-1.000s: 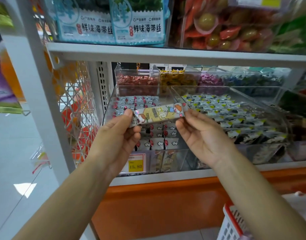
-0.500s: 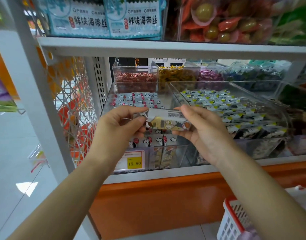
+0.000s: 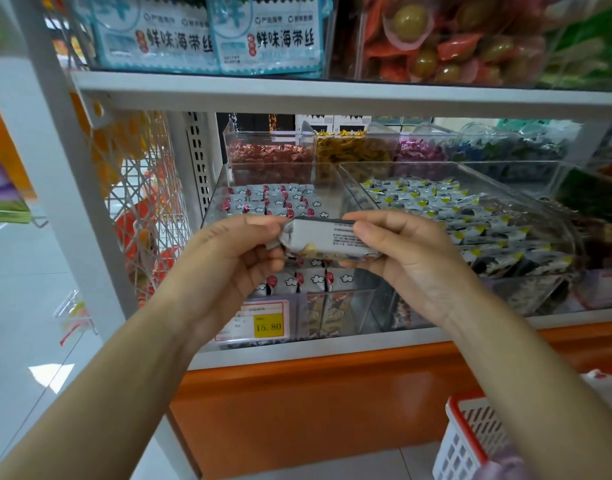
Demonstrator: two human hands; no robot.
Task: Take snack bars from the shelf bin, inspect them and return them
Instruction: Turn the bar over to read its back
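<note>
Two bare hands hold one snack bar (image 3: 327,237) level above a clear shelf bin (image 3: 225,188) of matching bars. The left hand (image 3: 228,258) pinches its crimped end; the right hand (image 3: 398,258) grips the other end, printed back facing up. A yellow price tag (image 3: 268,325) reads 15.80.

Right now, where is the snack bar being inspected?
Head view, centre frame: the snack bar is pinched at its ends between the left hand and right hand, over the front of the clear bin with the yellow price tag.
</note>
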